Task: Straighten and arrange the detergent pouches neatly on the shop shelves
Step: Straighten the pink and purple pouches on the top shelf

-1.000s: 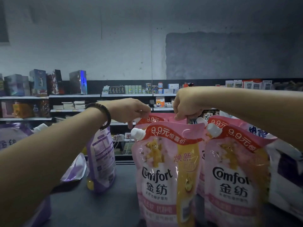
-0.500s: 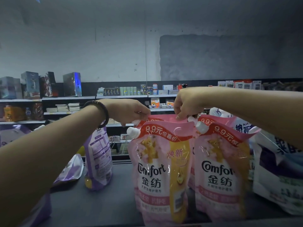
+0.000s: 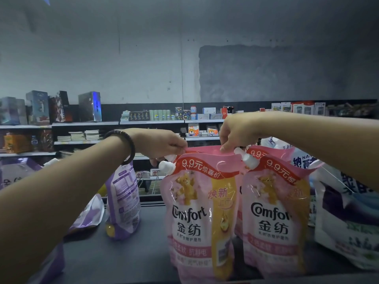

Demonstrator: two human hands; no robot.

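Fingers point(image 3: 178, 144) of the left hand point(image 3: 162, 142) are shown pinched on the left corner of the top seam of a rear pink pouch point(image 3: 205, 149); only that upper strip is visible, the rest being hidden by the front pink Comfort pouch point(image 3: 202, 212), which is stood upright on the dark shelf top point(image 3: 123, 257); the lower fingers are curled beneath, beside a white spout cap point(image 3: 166, 166); a dark bead bracelet point(image 3: 129, 144) is worn on that wrist. At far left a cropped purple pouch point(image 3: 12, 173) is cut off by the forearm and the frame edge; a flat purple pouch point(image 3: 90, 212) is seen slumped low beside the arm; an upright purple pouch point(image 3: 123, 199) is stood with its back panel turned to the camera, its small print too fine to be read. The right hand point(image 3: 232, 131) is closed on the right end of the same seam, thumb and fingertips point(image 3: 224, 148) pressed together on it; just beside the front pouch a second pink Comfort pouch point(image 3: 274, 212) is stood, with another pink top glimpsed behind it; a white and blue pouch point(image 3: 348, 220) at right is partly covered by the right forearm. Beyond, stocked shelves point(image 3: 86, 123) are ranged below a grey wall point(image 3: 123, 58) marked by a darker patch point(image 3: 287, 72).
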